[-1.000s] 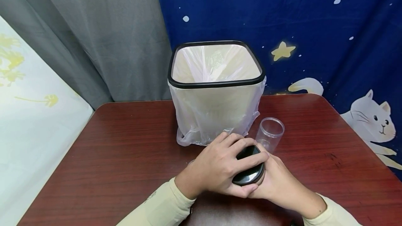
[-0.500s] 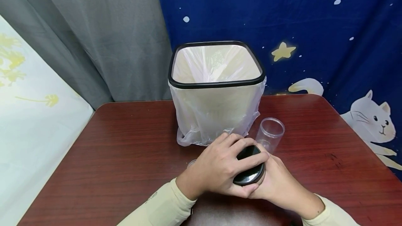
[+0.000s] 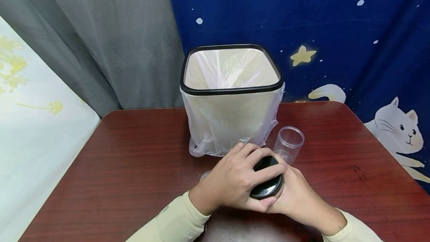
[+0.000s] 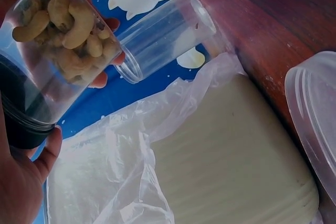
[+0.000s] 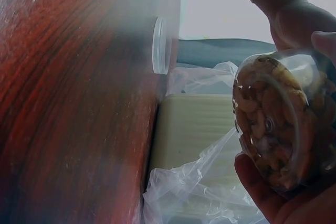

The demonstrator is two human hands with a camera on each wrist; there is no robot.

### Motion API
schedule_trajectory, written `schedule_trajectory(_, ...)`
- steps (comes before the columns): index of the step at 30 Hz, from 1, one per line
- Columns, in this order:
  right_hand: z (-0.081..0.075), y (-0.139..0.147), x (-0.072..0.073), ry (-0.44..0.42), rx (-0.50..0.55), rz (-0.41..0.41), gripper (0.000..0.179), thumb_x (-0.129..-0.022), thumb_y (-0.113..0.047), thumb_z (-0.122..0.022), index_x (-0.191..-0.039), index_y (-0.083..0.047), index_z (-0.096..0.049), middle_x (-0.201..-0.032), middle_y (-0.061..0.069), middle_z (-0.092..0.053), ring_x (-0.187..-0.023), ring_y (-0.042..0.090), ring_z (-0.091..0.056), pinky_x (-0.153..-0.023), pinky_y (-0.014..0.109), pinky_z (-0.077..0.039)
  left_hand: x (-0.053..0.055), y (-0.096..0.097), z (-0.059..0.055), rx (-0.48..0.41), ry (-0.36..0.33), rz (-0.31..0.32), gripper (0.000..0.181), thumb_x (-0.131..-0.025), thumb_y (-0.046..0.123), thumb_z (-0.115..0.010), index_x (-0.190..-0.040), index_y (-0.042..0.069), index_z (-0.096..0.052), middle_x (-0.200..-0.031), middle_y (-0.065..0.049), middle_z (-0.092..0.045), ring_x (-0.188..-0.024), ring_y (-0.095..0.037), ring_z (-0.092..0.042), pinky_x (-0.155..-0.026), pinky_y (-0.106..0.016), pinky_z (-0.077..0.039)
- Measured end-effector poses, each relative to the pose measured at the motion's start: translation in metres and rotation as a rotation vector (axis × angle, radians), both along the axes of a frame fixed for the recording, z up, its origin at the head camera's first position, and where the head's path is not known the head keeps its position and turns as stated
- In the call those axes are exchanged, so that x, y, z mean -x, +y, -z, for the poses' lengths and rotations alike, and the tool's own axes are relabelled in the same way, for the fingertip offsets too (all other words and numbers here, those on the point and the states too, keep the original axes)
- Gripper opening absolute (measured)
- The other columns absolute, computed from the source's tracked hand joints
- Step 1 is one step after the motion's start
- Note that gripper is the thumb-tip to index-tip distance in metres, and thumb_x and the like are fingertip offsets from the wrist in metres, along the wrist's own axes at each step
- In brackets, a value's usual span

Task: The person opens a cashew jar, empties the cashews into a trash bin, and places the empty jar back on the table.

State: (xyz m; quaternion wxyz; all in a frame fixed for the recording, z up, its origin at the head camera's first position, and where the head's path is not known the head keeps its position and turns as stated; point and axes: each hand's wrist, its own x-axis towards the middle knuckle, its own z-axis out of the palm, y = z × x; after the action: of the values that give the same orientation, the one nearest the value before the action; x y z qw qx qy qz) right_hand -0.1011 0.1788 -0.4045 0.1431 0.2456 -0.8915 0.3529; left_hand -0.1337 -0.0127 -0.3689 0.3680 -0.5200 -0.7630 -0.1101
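Note:
A clear jar of cashews [image 4: 71, 30], topped by a black lid [image 3: 267, 188], is held between my two hands above the table. My left hand [image 3: 231, 178] grips the lid from the left, fingers over its top and thumb at the near edge. From the right, my right hand [image 3: 299, 195] is wrapped round the jar's body. In the right wrist view, nuts [image 5: 270, 121] show through the jar's rounded base. Just beyond the right hand stands a clear plastic jar [image 3: 290, 143] without a lid. A clear round lid or shallow cap [image 3: 205, 174] lies partly hidden behind the left hand.
A cream bin [image 3: 231, 118] with a black rim and a translucent bag liner stands at the back middle of the reddish-brown table [image 3: 141, 167]. Behind it hang a grey curtain [image 3: 127, 40] and a blue curtain [image 3: 235, 10] printed with stars and a cat.

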Motion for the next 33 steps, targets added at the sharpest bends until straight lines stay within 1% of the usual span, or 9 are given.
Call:
schedule_trajectory(12,-0.0003,0.0002,-0.0005,-0.023,0.01,-0.003,0.104,-0.05,-0.023,-0.094,-0.142,-0.025,-0.046,-0.12,-0.012,-0.067,-0.098,0.002,-0.065,-0.085,0.024,-0.054,-0.0005,0.0015,0.0004,-0.013,-0.008,-0.007,0.05,-0.085,0.056,-0.052,-0.122,0.027,-0.066,-0.116,-0.001,-0.063,-0.102,-0.018,-0.058,-0.084,-0.034,-0.048)
schedule_trajectory(15,0.0,-0.0003,-0.0005,-0.018,0.001,0.006,0.102,-0.05,-0.023,-0.094,-0.141,-0.024,-0.047,-0.119,-0.012,-0.066,-0.098,0.003,-0.065,-0.085,0.025,-0.055,-0.0006,0.0014,0.0005,-0.012,-0.007,-0.008,0.049,-0.085,0.055,-0.052,-0.122,0.026,-0.066,-0.116,-0.001,-0.063,-0.102,-0.018,-0.058,-0.084,-0.033,-0.048)
schedule_trajectory(20,0.0007,-0.0012,-0.0004,0.015,-0.026,0.031,0.101,-0.049,-0.026,-0.094,-0.138,-0.018,-0.049,-0.119,-0.01,-0.066,-0.098,0.004,-0.065,-0.084,0.025,-0.055,-0.0004,0.001,0.0011,-0.011,-0.002,-0.012,0.05,-0.085,0.055,-0.052,-0.123,0.026,-0.065,-0.115,-0.001,-0.063,-0.101,-0.018,-0.058,-0.083,-0.033,-0.049)
schedule_trajectory(23,0.001,-0.0016,-0.0005,0.031,-0.033,0.037,0.102,-0.048,-0.027,-0.094,-0.139,-0.017,-0.049,-0.119,-0.01,-0.067,-0.098,0.004,-0.066,-0.084,0.023,-0.054,-0.0002,0.0011,0.0014,-0.014,-0.003,-0.013,0.049,-0.085,0.054,-0.051,-0.122,0.026,-0.066,-0.115,-0.001,-0.063,-0.101,-0.018,-0.058,-0.083,-0.033,-0.049)
schedule_trajectory(25,0.0017,-0.0019,-0.0007,0.055,-0.035,0.046,0.102,-0.048,-0.027,-0.094,-0.139,-0.016,-0.049,-0.12,-0.009,-0.067,-0.098,0.006,-0.066,-0.086,0.017,-0.051,-0.0002,0.0016,0.0018,-0.021,-0.006,-0.018,0.049,-0.085,0.054,-0.052,-0.122,0.025,-0.066,-0.115,-0.001,-0.063,-0.1,-0.018,-0.058,-0.083,-0.033,-0.049)
schedule_trajectory(30,0.0039,-0.0023,-0.0011,0.102,-0.014,0.053,0.099,-0.048,-0.023,-0.092,-0.138,-0.014,-0.049,-0.116,-0.006,-0.068,-0.096,0.008,-0.067,-0.087,0.008,-0.045,-0.0001,0.0023,0.0031,-0.036,-0.02,-0.035,0.05,-0.085,0.053,-0.053,-0.123,0.025,-0.066,-0.115,-0.001,-0.063,-0.099,-0.018,-0.058,-0.083,-0.033,-0.049)
schedule_trajectory(33,0.0042,-0.002,-0.001,0.11,-0.006,0.05,0.099,-0.048,-0.022,-0.092,-0.138,-0.014,-0.049,-0.115,-0.006,-0.068,-0.096,0.008,-0.067,-0.087,0.008,-0.045,0.0,0.0027,0.0035,-0.036,-0.019,-0.037,0.05,-0.085,0.053,-0.053,-0.123,0.025,-0.066,-0.115,-0.001,-0.063,-0.099,-0.018,-0.059,-0.083,-0.033,-0.049)
